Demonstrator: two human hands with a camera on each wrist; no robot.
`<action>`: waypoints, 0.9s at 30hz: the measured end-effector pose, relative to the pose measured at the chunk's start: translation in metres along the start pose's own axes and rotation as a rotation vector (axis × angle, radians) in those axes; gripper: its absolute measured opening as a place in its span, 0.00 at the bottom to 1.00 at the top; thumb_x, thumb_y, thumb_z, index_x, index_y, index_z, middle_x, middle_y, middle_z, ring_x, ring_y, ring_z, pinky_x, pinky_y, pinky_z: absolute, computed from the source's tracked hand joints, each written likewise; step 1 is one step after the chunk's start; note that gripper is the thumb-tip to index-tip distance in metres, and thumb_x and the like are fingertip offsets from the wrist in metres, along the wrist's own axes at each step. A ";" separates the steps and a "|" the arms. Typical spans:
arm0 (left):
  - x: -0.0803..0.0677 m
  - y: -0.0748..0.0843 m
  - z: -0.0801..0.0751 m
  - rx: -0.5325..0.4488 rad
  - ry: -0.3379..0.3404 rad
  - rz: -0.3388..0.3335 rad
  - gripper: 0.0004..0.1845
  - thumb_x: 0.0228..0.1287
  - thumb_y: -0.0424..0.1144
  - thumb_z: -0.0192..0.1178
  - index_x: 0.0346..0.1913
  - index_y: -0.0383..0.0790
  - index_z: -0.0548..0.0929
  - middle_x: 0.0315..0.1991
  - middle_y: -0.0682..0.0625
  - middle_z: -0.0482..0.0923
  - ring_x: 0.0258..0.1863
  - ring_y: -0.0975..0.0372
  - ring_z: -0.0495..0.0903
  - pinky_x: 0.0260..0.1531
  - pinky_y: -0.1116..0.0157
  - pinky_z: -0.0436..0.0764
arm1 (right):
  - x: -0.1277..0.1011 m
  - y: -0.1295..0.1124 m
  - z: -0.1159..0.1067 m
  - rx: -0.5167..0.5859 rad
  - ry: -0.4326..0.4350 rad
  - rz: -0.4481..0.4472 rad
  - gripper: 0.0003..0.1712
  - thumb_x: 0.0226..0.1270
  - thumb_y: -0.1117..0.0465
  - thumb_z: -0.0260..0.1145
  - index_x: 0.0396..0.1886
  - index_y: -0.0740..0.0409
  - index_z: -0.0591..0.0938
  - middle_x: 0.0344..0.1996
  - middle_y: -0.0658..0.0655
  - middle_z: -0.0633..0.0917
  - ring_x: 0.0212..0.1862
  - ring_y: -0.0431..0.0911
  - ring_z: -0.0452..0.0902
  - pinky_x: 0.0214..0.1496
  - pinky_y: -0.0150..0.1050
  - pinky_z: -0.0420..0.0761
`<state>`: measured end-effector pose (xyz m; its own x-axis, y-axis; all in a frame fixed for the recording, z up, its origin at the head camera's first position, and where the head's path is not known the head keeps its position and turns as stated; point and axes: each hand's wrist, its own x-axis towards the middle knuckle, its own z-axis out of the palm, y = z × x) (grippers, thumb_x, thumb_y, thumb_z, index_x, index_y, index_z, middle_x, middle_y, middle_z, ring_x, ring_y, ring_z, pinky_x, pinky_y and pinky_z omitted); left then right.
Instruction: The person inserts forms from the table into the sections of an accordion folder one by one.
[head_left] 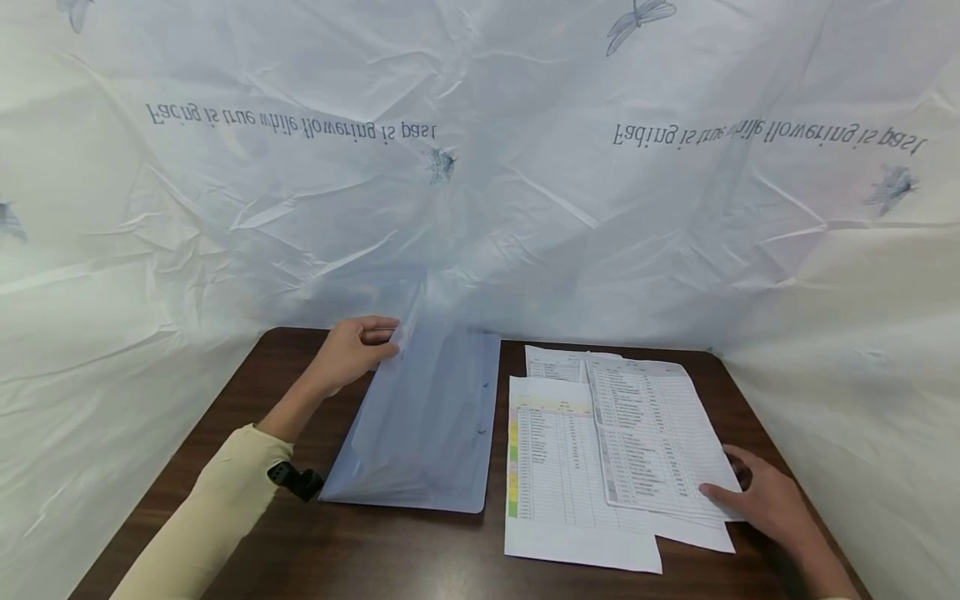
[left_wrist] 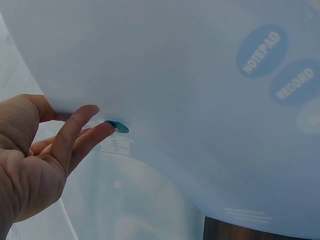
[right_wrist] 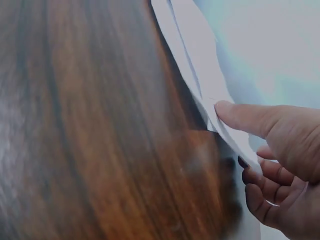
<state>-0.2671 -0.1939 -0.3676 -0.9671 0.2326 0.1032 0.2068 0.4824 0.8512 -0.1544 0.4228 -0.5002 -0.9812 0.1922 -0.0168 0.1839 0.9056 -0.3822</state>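
A translucent blue plastic folder lies left of the middle of the table, its upper layer raised at the left. My left hand pinches the edge of that raised layer between thumb and fingers. Up close in the left wrist view, a teal snap button shows at the fingertips, and ovals on the plastic read NOTEPAD and RECORD. To the right, printed table sheets lie overlapping. With thumb above and fingers below, my right hand pinches the right edge of the top sheet, whose edge bends in the right wrist view.
The dark brown wooden table has rounded back corners. A white plastic curtain with printed lettering hangs close behind it and along both sides. Another sheet with coloured cells lies between the folder and the pinched sheet.
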 end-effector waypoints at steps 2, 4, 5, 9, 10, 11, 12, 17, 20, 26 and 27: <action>0.000 0.000 0.000 -0.006 0.000 0.000 0.28 0.71 0.39 0.64 0.71 0.38 0.75 0.67 0.38 0.76 0.59 0.48 0.82 0.44 0.56 0.87 | 0.000 0.002 -0.001 0.004 -0.004 0.007 0.61 0.51 0.37 0.80 0.68 0.78 0.67 0.39 0.70 0.81 0.35 0.53 0.74 0.30 0.38 0.70; -0.001 0.000 0.001 -0.005 0.001 0.000 0.27 0.71 0.39 0.64 0.71 0.39 0.75 0.67 0.39 0.76 0.59 0.49 0.82 0.44 0.56 0.87 | 0.000 0.003 -0.002 0.020 -0.003 0.012 0.57 0.55 0.40 0.78 0.67 0.80 0.67 0.37 0.69 0.81 0.33 0.51 0.73 0.30 0.38 0.70; -0.001 0.000 0.001 -0.001 0.001 0.002 0.27 0.71 0.39 0.64 0.71 0.39 0.75 0.67 0.39 0.76 0.58 0.49 0.82 0.44 0.56 0.87 | 0.001 0.004 -0.003 0.027 0.000 0.009 0.55 0.58 0.42 0.77 0.67 0.81 0.67 0.37 0.68 0.82 0.33 0.50 0.74 0.30 0.38 0.70; -0.001 0.000 0.001 0.008 0.007 -0.005 0.27 0.71 0.39 0.64 0.71 0.41 0.76 0.67 0.39 0.76 0.58 0.49 0.83 0.43 0.57 0.88 | 0.001 0.007 -0.008 0.080 0.012 0.007 0.43 0.65 0.47 0.73 0.63 0.80 0.72 0.34 0.62 0.86 0.32 0.47 0.74 0.32 0.38 0.71; -0.001 0.000 0.001 0.008 0.007 -0.004 0.27 0.71 0.39 0.63 0.71 0.40 0.75 0.67 0.38 0.76 0.58 0.48 0.82 0.44 0.57 0.87 | 0.001 0.007 -0.010 0.089 0.013 0.005 0.41 0.66 0.47 0.72 0.62 0.79 0.74 0.33 0.61 0.86 0.33 0.47 0.74 0.33 0.38 0.71; -0.002 0.000 0.001 0.006 0.006 -0.003 0.27 0.72 0.39 0.63 0.71 0.40 0.75 0.67 0.38 0.76 0.58 0.48 0.82 0.44 0.57 0.87 | 0.000 0.007 -0.011 0.105 0.006 0.012 0.40 0.67 0.47 0.71 0.62 0.78 0.75 0.32 0.60 0.86 0.33 0.46 0.74 0.32 0.37 0.71; -0.002 0.000 0.001 0.003 0.006 -0.004 0.27 0.72 0.39 0.63 0.71 0.39 0.75 0.68 0.38 0.75 0.59 0.48 0.82 0.44 0.57 0.87 | -0.001 0.007 -0.012 0.119 0.002 0.019 0.39 0.68 0.47 0.70 0.62 0.77 0.76 0.32 0.58 0.85 0.33 0.46 0.73 0.32 0.37 0.70; -0.003 0.000 0.000 0.000 0.001 0.011 0.28 0.72 0.39 0.63 0.72 0.38 0.74 0.68 0.37 0.74 0.61 0.47 0.81 0.46 0.56 0.87 | -0.003 0.005 -0.015 0.167 -0.023 0.053 0.37 0.70 0.46 0.68 0.60 0.77 0.78 0.33 0.56 0.83 0.34 0.46 0.72 0.31 0.35 0.69; -0.003 0.000 0.000 -0.002 -0.003 0.019 0.28 0.72 0.39 0.63 0.72 0.38 0.74 0.69 0.36 0.74 0.61 0.47 0.80 0.46 0.55 0.87 | -0.003 0.006 -0.016 0.190 -0.036 0.055 0.36 0.70 0.46 0.68 0.59 0.77 0.77 0.37 0.60 0.85 0.35 0.45 0.74 0.31 0.35 0.71; -0.003 -0.001 0.000 0.003 -0.004 0.016 0.27 0.72 0.39 0.63 0.72 0.39 0.74 0.69 0.37 0.74 0.62 0.46 0.79 0.47 0.56 0.87 | -0.007 0.006 -0.020 0.253 -0.050 0.046 0.32 0.69 0.52 0.70 0.59 0.76 0.76 0.39 0.63 0.88 0.35 0.42 0.80 0.32 0.34 0.76; -0.003 -0.001 0.000 0.007 -0.002 0.014 0.27 0.72 0.39 0.63 0.72 0.39 0.74 0.69 0.37 0.74 0.62 0.47 0.79 0.47 0.56 0.87 | -0.008 0.006 -0.021 0.259 -0.052 0.045 0.33 0.69 0.52 0.70 0.59 0.76 0.76 0.39 0.63 0.88 0.35 0.41 0.80 0.32 0.33 0.76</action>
<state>-0.2648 -0.1955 -0.3687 -0.9637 0.2415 0.1142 0.2217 0.4845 0.8462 -0.1442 0.4345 -0.4825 -0.9753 0.2043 -0.0843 0.2131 0.7683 -0.6035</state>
